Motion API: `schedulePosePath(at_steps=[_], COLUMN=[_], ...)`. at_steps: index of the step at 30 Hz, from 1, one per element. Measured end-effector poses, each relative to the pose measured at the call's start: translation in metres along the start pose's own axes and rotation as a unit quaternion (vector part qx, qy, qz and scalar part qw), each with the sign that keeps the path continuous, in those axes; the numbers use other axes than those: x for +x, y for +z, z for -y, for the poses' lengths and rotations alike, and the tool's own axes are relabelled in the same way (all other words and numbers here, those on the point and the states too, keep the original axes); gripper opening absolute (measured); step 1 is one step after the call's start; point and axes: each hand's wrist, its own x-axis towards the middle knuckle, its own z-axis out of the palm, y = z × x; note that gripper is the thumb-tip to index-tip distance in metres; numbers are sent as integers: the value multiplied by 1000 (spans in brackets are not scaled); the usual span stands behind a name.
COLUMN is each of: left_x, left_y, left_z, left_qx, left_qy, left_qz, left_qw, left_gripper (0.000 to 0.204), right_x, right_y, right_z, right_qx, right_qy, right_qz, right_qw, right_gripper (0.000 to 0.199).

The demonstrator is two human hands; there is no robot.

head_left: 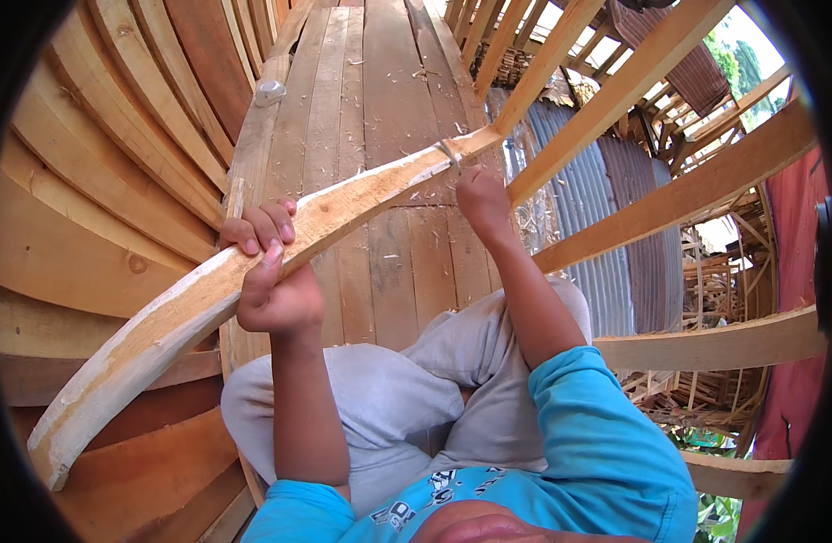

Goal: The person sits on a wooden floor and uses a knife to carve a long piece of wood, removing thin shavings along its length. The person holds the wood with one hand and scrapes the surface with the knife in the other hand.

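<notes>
A long curved timber lies slantwise before me, from the lower left up to the upper right. Its faces are tan, with pale whitish edges. My left hand wraps round its middle, fingers over the top and thumb on the near side. Close to the timber's far right end, my right hand is closed on a thin grey strip-like tool that crosses the wood. Its exact kind is hard to make out, and my fingers hide its lower part.
Beneath the timber runs a plank floor strewn with wood shavings. Curved planks rise along the left. Wooden ribs stand on the right, with corrugated metal sheets beyond. A small pale object sits at the floor's far left.
</notes>
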Motion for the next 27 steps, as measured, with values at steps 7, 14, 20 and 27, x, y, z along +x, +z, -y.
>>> schedulePosePath(at_steps=[7, 14, 20, 27], left_x=[0, 0, -1, -1], left_y=[-4, 5, -3, 1], left_z=[-4, 1, -4, -2], left_qx=[0, -20, 0, 4], left_qy=[3, -3, -2, -14], left_qz=[5, -13, -7, 17], left_qw=[1000, 1000, 1000, 1000], left_gripper=[27, 29, 27, 26], right_x=[-76, -23, -82, -64], right_y=[-33, -13, -45, -10], right_z=[91, 26, 100, 59], right_qx=[92, 153, 110, 105], right_qy=[-92, 10, -115, -134], right_qz=[120, 64, 127, 37], right_qw=[984, 986, 979, 985], right_gripper=[57, 57, 54, 53])
